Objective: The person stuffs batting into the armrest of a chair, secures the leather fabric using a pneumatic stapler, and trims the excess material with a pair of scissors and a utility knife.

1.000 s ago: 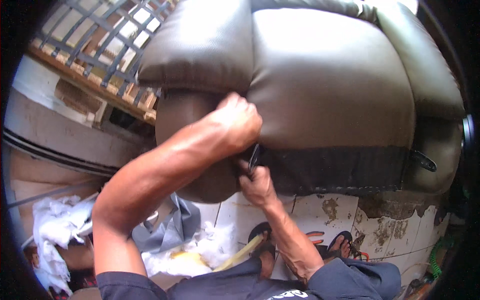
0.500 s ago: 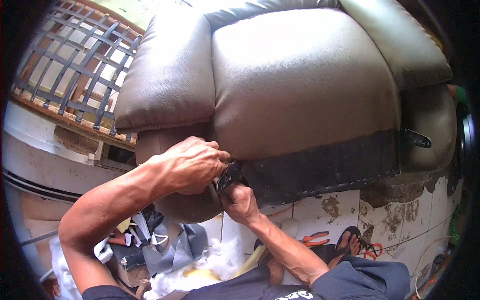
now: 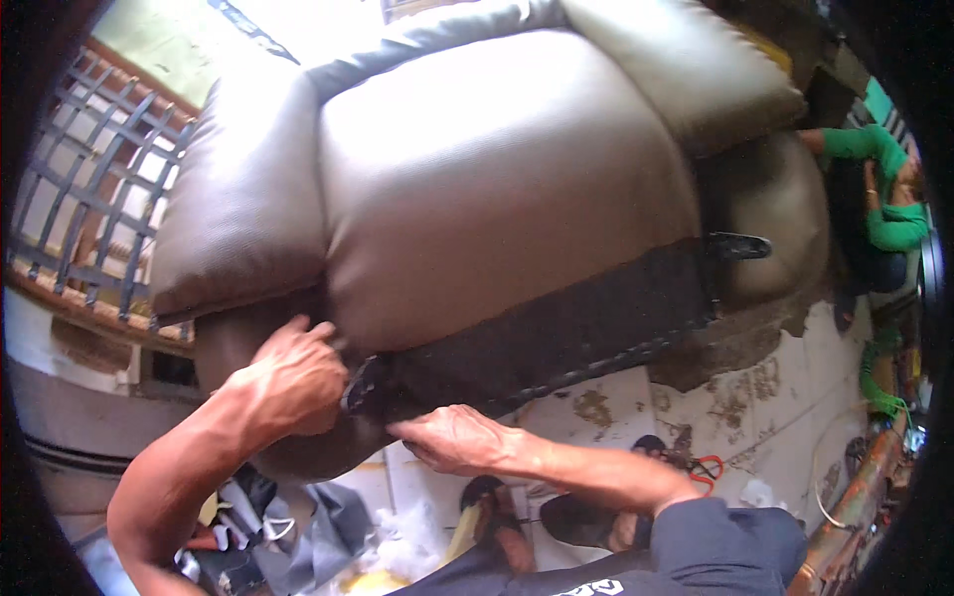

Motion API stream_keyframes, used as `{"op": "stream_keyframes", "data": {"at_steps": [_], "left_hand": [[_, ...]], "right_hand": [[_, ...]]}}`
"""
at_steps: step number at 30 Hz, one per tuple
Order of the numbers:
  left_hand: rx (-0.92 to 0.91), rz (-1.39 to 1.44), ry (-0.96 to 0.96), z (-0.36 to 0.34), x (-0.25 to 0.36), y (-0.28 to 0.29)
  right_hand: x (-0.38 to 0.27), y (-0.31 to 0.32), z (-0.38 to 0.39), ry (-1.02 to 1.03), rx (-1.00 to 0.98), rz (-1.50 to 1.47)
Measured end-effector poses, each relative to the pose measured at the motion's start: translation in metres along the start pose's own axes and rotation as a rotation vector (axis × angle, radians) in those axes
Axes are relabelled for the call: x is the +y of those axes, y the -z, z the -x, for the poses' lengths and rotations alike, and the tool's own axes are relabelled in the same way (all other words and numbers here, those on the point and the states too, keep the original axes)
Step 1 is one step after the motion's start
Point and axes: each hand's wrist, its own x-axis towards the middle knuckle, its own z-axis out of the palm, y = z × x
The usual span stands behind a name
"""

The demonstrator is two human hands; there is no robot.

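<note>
Your left hand (image 3: 293, 382) sits low and left of the middle of the frame. Its fingers are curled and pushed into the gap where the big grey-brown padded leather chair (image 3: 497, 189) meets its dark black cloth strip (image 3: 556, 333). You cannot tell for sure if it pinches anything. Your right hand (image 3: 447, 437) is just beside it, lower middle, lying flat with its fingers pointing left and touching the bottom edge of that black strip. It looks loose, not clenched.

The chair fills the middle and top of the frame. A black metal window grille (image 3: 89, 209) is at the upper left. Grey cloth scraps (image 3: 308, 521) lie on the stained white tile floor (image 3: 755, 397) at the bottom. A person in a green sleeve (image 3: 874, 184) is at the far right.
</note>
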Motion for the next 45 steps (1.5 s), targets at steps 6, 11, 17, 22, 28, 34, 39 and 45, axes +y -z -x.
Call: {"op": "stream_keyframes", "data": {"at_steps": [6,11,17,22,28,34,39,45], "left_hand": [[0.245,0.213,0.184,0.059,0.025,0.05],[0.65,-0.105,0.327,0.005,0.016,0.029],[0.145,-0.223,0.448,-0.017,0.013,0.009],[0.188,-0.055,0.279,-0.021,0.011,0.015],[0.153,0.054,0.175,-0.023,0.01,0.009],[0.067,-0.033,0.18,-0.01,0.019,0.021],[0.007,0.001,0.134,-0.022,0.021,0.029],[0.003,-0.069,0.184,-0.011,0.024,0.029]], "right_hand": [[0.022,0.077,0.057,0.106,-0.385,0.386],[0.01,0.153,0.109,-0.088,-0.72,0.552],[0.0,0.217,0.008,0.362,0.359,0.64],[0.031,0.307,-0.078,0.22,0.605,0.829],[0.067,0.293,-0.154,-0.411,0.148,1.007],[-0.004,0.182,-0.146,0.342,0.072,0.975],[0.077,0.143,-0.136,0.248,0.44,0.882],[0.058,0.111,-0.125,0.392,0.406,0.868]]}}
